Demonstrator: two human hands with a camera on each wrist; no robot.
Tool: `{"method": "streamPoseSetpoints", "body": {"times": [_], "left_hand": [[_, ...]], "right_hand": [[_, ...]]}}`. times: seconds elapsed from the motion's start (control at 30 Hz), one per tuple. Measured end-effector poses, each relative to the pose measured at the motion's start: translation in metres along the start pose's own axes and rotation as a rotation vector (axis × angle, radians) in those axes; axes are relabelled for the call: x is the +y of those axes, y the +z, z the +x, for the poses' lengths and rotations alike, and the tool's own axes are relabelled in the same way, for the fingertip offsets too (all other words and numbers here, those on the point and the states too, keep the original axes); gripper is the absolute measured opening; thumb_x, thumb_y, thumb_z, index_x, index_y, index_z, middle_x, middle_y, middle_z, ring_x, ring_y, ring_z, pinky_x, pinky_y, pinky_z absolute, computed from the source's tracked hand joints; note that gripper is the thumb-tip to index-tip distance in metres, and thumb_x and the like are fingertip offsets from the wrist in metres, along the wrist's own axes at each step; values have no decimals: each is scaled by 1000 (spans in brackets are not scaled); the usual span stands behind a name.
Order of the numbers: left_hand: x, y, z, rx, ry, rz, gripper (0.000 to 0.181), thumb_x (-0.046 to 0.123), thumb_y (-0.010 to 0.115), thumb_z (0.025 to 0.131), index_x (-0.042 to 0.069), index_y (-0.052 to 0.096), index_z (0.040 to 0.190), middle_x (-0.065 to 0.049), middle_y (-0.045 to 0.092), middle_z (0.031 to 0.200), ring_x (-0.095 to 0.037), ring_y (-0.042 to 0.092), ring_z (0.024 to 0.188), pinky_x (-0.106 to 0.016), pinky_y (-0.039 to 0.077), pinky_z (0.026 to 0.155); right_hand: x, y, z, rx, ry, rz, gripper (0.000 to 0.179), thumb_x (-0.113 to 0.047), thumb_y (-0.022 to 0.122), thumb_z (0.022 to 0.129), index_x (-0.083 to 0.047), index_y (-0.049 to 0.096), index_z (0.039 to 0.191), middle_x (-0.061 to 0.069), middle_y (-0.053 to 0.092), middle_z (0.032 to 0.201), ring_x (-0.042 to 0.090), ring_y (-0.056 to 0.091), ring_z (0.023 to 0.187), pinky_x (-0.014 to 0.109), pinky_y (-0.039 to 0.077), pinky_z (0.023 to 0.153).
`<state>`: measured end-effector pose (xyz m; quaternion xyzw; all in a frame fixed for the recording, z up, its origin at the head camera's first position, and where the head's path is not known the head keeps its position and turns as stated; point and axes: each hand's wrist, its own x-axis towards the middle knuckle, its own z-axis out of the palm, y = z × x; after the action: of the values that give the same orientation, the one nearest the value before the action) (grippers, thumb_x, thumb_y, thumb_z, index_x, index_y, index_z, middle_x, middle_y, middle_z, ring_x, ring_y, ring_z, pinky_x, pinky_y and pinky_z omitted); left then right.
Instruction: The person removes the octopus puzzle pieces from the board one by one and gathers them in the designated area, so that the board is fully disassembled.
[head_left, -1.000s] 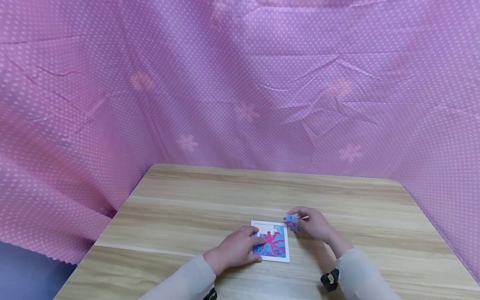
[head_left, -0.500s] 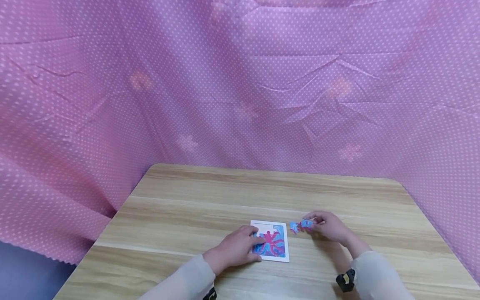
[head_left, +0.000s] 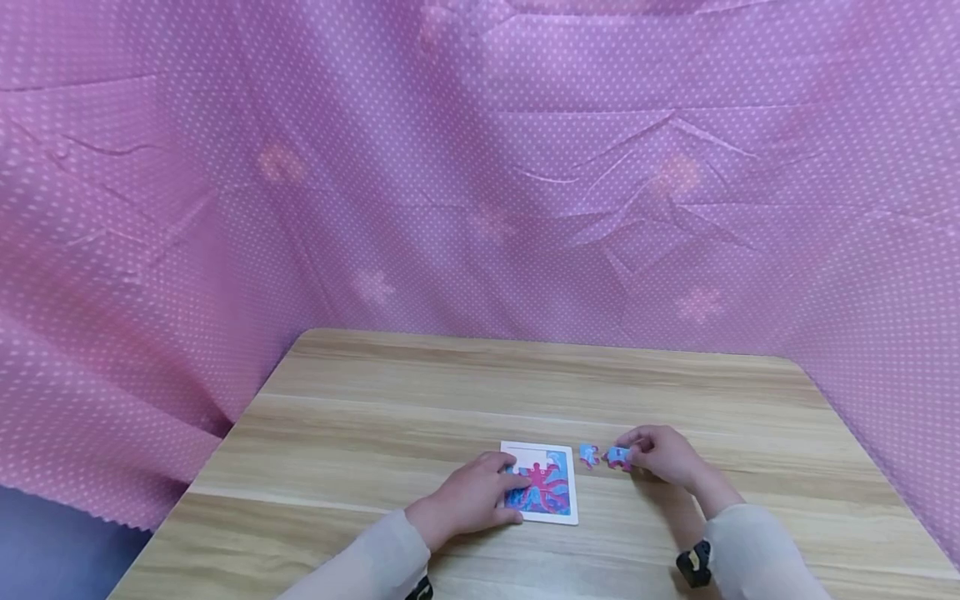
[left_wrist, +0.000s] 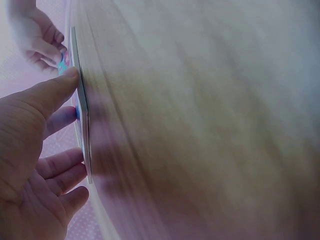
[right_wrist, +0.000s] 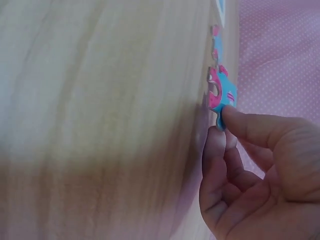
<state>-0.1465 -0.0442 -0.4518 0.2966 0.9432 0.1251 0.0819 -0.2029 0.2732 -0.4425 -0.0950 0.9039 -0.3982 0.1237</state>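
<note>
My left hand (head_left: pixel 476 493) rests over the left side of a white-framed octopus jigsaw puzzle (head_left: pixel 558 492), fingers spread; the left wrist view shows its thumb and fingertips touching the puzzle frame (left_wrist: pixel 84 107). White backing shows in the puzzle's upper left part. My right hand (head_left: pixel 663 454) pinches a blue and pink puzzle piece (head_left: pixel 618 456) between thumb and fingers, close above or on the table right of the frame. In the right wrist view that piece (right_wrist: pixel 222 90) has a pink-edged notch. A second loose puzzle piece (head_left: pixel 588 454) lies between it and the frame.
The wooden table (head_left: pixel 420 375) spreads around both hands. A pink-purple dotted curtain (head_left: pixel 480 208) hangs behind it and along its sides. Each wrist wears a black device, such as the right one (head_left: pixel 693 564).
My right hand has moved right, away from the frame, with the pinched piece. The two pieces, close together earlier, now show a gap between them. My left hand has stayed put.
</note>
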Motion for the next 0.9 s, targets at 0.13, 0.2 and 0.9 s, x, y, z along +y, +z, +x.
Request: {"method": "streamPoseSetpoints", "body": {"times": [0.13, 0.2, 0.9], "left_hand": [[1, 0, -1, 3, 6, -1, 50, 48, 68, 85, 28, 61, 130, -6, 47, 137, -24, 42, 127, -38, 39, 103], [2, 0, -2, 1, 6, -2, 50, 48, 68, 85, 28, 61, 130, -6, 47, 137, -24, 42, 126, -38, 39, 103], [3, 1, 0, 15, 5, 15, 52, 48, 67, 85, 27, 60, 131, -7, 47, 139, -25, 42, 128, -39, 38, 104]], "right_hand": [[1, 3, 1, 52, 29, -58, 17, -3, 69, 83, -2, 68, 100, 1, 64, 80, 16, 56, 72, 31, 48, 63], [1, 4, 1, 69, 48, -72, 17, -4, 70, 83, -3, 68, 100, 1, 63, 80, 16, 55, 72, 31, 48, 62], [-18, 25, 5, 135, -17, 10, 21, -3, 70, 83, 0, 66, 103, 1, 63, 84, 17, 60, 79, 29, 52, 68]]}}
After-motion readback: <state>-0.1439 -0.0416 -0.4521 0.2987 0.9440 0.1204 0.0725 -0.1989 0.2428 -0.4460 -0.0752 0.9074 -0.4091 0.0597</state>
